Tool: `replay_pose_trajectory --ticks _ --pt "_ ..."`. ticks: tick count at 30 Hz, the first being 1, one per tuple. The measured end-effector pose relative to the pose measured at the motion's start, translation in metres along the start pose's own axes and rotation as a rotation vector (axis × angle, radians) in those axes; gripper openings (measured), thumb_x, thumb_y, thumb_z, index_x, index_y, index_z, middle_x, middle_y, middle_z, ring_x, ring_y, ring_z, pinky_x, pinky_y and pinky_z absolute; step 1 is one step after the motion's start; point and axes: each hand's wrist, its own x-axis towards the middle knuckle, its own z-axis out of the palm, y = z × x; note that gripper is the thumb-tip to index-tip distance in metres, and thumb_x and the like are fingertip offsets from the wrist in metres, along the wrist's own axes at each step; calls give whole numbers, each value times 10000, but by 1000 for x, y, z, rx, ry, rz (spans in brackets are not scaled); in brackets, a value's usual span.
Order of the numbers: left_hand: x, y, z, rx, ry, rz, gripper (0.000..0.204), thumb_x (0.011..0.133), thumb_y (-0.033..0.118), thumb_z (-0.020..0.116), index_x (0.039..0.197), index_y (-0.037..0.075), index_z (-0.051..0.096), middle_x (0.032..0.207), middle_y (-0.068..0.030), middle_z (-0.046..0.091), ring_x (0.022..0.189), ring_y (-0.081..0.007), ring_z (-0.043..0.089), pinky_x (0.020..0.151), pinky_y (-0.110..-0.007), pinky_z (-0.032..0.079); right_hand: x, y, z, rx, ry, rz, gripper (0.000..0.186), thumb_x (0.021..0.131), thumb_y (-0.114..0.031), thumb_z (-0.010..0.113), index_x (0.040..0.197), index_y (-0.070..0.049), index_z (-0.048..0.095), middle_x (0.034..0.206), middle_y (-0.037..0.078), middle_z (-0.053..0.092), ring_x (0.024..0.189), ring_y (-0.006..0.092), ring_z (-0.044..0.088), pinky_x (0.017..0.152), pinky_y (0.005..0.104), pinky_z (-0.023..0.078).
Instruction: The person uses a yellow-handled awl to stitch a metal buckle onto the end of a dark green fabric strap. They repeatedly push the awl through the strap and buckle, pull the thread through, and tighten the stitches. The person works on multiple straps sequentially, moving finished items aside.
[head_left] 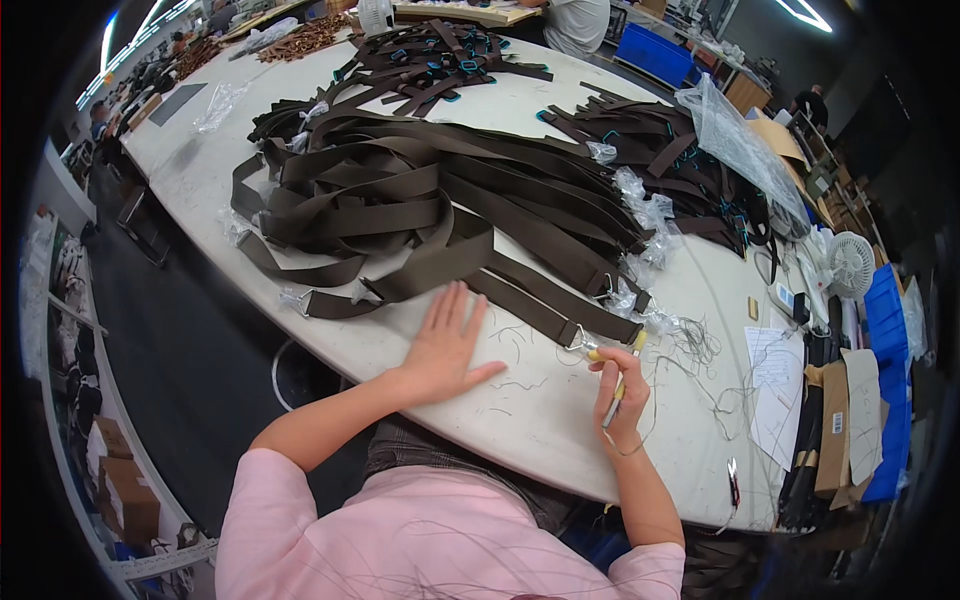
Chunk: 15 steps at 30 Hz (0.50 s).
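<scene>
My left hand [447, 350] lies flat on the table with its fingers spread, fingertips at the edge of a dark brown webbing strap [430, 270]. My right hand [622, 390] is closed around a slim pen-like tool [613, 408] with yellow and metallic parts; its exact kind is unclear. Yellow also shows at the fingertips, beside the metal hook [577, 340] on the end of another strap [530, 312]. Whether the fingers touch that hook cannot be made out. A large pile of long brown straps [370, 190] spreads beyond both hands, several ends wrapped in clear plastic [640, 210].
Loose thread [700, 345] tangles right of my right hand. Small thread snips [734, 482] lie near the table's front edge. Paper sheets [775, 385], a white fan [850, 262] and a blue bin [885, 390] line the right side. More straps with blue pieces [440, 60] lie farther back.
</scene>
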Motion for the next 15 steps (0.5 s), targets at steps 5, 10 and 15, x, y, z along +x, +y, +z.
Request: replay_pose_trajectory --ticks 5,10,15 --pt "17 103 29 -228 -79 476 880 987 600 459 1558 -37 250 1601 -320 225 1513 -424 219 1240 -515 162 -7 0 -47 -91 219 111 180 1056 -54 441 1110 13 600 979 123 700 769 151 660 743 273 520" --pt "100 132 45 -889 -218 572 575 916 286 665 1364 -11 462 1374 -248 457 1309 -391 463 1057 -451 439 -5 -4 -67 -121 482 234 270 1098 -130 347 1163 14 565 970 131 678 768 157 640 786 297 507" --pt "110 69 10 -684 117 392 451 809 133 722 1213 18 555 1169 -161 496 1064 -335 514 929 -395 478 -22 -5 -70 -247 285 105 193 1020 2 438 1138 18 589 942 138 683 738 190 644 724 313 513"
